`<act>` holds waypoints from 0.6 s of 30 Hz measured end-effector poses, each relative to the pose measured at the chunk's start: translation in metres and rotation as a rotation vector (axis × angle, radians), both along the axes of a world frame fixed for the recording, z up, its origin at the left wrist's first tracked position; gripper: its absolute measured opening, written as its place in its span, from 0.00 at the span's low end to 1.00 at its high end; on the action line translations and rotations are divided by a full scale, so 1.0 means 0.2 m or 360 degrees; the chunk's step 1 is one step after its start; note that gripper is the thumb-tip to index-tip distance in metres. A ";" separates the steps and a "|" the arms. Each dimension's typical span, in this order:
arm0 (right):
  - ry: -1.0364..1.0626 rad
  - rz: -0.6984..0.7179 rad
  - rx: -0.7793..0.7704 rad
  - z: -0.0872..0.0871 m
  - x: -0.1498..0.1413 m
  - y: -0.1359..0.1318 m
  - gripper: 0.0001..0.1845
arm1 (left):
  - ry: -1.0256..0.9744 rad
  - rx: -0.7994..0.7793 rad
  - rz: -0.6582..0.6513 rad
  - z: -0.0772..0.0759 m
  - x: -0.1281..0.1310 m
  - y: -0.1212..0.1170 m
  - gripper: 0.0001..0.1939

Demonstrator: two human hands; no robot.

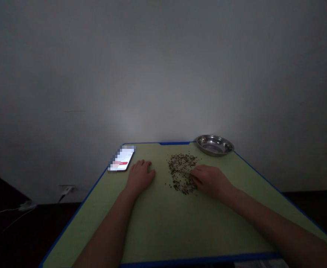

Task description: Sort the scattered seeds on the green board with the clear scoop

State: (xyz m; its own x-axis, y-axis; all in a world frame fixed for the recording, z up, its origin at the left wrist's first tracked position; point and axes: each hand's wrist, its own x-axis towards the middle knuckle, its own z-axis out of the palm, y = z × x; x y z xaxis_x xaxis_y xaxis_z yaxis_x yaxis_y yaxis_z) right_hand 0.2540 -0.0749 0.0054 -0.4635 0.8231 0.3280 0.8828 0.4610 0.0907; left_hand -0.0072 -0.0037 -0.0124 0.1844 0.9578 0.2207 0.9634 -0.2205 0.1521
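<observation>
Small dark beans or seeds (181, 165) lie scattered in a loose patch on the green table (163, 223). At the right side of this patch is my right hand (208, 180), its fingers pinched together and touching the seeds; whatever sits between the fingertips is too small to make out. My left hand (141, 175) rests palm down on the table, left of the patch, with its fingers apart and nothing in it. Just beyond its fingers to the left lies a phone (123, 158) with a lit screen.
A shallow metal bowl (215, 146) stands at the far right corner of the table. Behind the table rises a plain wall (163, 74). A plug in a wall socket (67, 190) and white cables (26, 206) are at the lower left.
</observation>
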 end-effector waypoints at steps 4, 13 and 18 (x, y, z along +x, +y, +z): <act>-0.0059 0.0151 0.0028 -0.01 -0.03 -0.14 0.07 | -0.0026 0.0016 0.0006 0.00 0.00 0.00 0.22; 0.0256 0.0329 -0.0048 0.03 0.00 -0.28 0.10 | -0.0039 0.0028 0.0002 -0.01 0.00 0.00 0.21; 0.0698 0.0133 -0.0361 0.13 0.08 -0.23 0.09 | -0.0035 0.0029 -0.0008 -0.01 0.00 0.00 0.21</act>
State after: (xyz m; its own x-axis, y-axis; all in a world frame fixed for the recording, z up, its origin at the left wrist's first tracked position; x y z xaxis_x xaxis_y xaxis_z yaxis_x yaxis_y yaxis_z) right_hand 0.2705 -0.1201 0.0304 -0.3892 0.8623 0.3239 0.7746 0.4967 -0.3916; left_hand -0.0067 -0.0031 -0.0137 0.1841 0.9526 0.2423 0.9588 -0.2283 0.1690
